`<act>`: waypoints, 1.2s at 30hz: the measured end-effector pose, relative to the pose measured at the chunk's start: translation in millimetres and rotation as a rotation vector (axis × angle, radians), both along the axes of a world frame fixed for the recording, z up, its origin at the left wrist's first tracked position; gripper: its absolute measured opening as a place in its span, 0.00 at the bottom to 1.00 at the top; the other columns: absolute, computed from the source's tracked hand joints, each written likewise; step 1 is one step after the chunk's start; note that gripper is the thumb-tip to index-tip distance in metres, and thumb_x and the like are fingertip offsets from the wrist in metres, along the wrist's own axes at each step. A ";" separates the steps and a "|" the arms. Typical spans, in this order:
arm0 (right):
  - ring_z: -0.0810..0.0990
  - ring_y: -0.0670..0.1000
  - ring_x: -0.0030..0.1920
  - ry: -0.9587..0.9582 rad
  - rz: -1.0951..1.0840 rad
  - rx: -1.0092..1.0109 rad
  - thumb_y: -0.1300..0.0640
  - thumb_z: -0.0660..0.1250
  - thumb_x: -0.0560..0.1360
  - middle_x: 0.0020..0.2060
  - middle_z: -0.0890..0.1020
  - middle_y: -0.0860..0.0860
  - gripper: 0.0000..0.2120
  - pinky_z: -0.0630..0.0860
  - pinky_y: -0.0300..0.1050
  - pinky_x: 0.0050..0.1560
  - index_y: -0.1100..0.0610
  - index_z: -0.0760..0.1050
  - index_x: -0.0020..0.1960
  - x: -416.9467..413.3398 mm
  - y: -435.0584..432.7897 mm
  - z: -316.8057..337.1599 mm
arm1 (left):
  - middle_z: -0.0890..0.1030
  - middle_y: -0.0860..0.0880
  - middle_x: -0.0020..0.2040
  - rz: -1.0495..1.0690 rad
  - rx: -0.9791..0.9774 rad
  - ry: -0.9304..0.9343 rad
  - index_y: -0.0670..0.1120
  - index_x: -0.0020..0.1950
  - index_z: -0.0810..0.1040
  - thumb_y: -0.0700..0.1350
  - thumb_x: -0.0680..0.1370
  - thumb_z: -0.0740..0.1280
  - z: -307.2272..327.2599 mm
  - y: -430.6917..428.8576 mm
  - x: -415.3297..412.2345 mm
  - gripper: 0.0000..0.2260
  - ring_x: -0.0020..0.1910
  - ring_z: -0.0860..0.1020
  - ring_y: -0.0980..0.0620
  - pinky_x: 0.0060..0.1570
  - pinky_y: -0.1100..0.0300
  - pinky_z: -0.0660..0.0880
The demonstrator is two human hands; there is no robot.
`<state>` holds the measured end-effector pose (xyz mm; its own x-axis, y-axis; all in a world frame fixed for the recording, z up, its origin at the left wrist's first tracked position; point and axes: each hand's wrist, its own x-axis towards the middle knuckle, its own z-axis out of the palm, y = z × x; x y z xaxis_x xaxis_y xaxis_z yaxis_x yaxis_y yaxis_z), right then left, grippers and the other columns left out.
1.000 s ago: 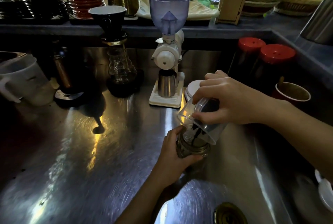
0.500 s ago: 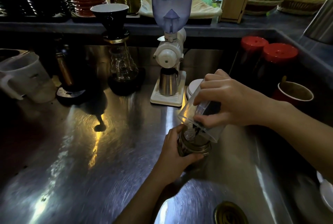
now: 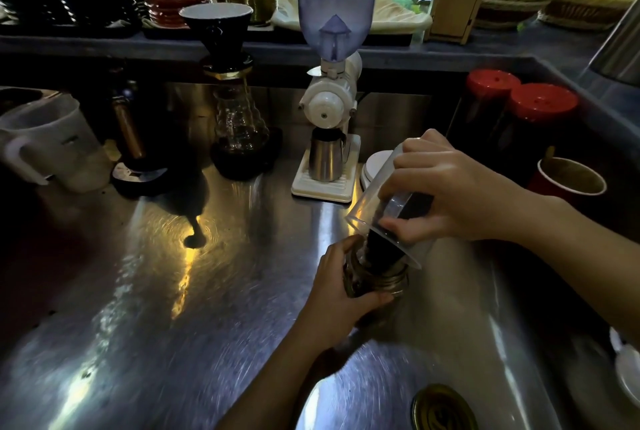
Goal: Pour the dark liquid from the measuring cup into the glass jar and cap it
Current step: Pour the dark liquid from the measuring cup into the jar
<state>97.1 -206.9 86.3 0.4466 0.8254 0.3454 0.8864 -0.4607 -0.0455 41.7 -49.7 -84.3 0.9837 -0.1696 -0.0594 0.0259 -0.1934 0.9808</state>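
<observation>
Steel counter (image 3: 145, 291): tilted measuring cup (image 3: 388, 222) in right-hand grip (image 3: 450, 201) over left-held glass jar (image 3: 377, 282).

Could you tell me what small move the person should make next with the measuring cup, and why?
Probably tip the measuring cup a little further over the jar. The right hand holds it tilted with its lip at the jar's mouth, dark liquid is left inside, and the left hand steadies the uncapped jar.
</observation>
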 end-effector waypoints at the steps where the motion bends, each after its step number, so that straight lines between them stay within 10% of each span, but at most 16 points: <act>1: 0.71 0.48 0.38 -0.009 -0.001 0.002 0.45 0.64 0.69 0.33 0.77 0.51 0.17 0.64 0.45 0.45 0.59 0.79 0.41 -0.5 -0.2 -0.5 | 0.69 0.55 0.68 0.001 -0.001 -0.002 0.61 0.67 0.62 0.47 0.67 0.76 0.7 -0.1 -0.3 0.34 0.66 0.68 0.55 0.53 0.68 0.67; 11: 0.71 0.50 0.37 -0.048 0.021 0.006 0.47 0.67 0.68 0.32 0.78 0.52 0.15 0.63 0.43 0.45 0.60 0.79 0.40 -2.1 -2.1 -2.0 | 0.70 0.55 0.67 0.005 0.002 -0.008 0.69 0.61 0.63 0.52 0.63 0.76 5.5 -1.2 -2.0 0.32 0.65 0.70 0.55 0.57 0.65 0.69; 17: 0.72 0.52 0.35 -0.086 0.031 0.022 0.47 0.67 0.69 0.30 0.78 0.53 0.15 0.64 0.45 0.43 0.60 0.79 0.39 0.3 -4.6 -4.7 | 0.72 0.52 0.67 0.008 0.008 -0.028 0.57 0.68 0.65 0.56 0.60 0.74 7.7 -2.0 -3.1 0.38 0.66 0.71 0.52 0.66 0.48 0.71; 27: 0.71 0.51 0.36 -0.119 0.055 0.030 0.47 0.67 0.69 0.31 0.78 0.53 0.16 0.61 0.41 0.46 0.61 0.79 0.39 -1.6 -5.9 -6.6 | 0.69 0.55 0.68 0.013 0.025 -0.013 0.69 0.60 0.62 0.51 0.64 0.75 4.2 -2.2 -1.6 0.32 0.67 0.69 0.55 0.59 0.64 0.67; 36: 0.69 0.50 0.36 -0.176 0.093 0.022 0.48 0.66 0.70 0.29 0.79 0.54 0.16 0.64 0.45 0.44 0.61 0.80 0.38 -4.1 -7.1 -7.3 | 0.70 0.55 0.68 0.015 0.028 -0.036 0.72 0.58 0.62 0.50 0.65 0.76 5.1 -1.8 -1.1 0.32 0.66 0.69 0.54 0.64 0.57 0.68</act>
<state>93.0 -214.0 78.9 0.2999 0.8516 0.4300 0.9204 -0.3768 0.1043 40.6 -51.6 -79.2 0.9877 -0.1540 -0.0284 -0.0064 -0.2211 0.9752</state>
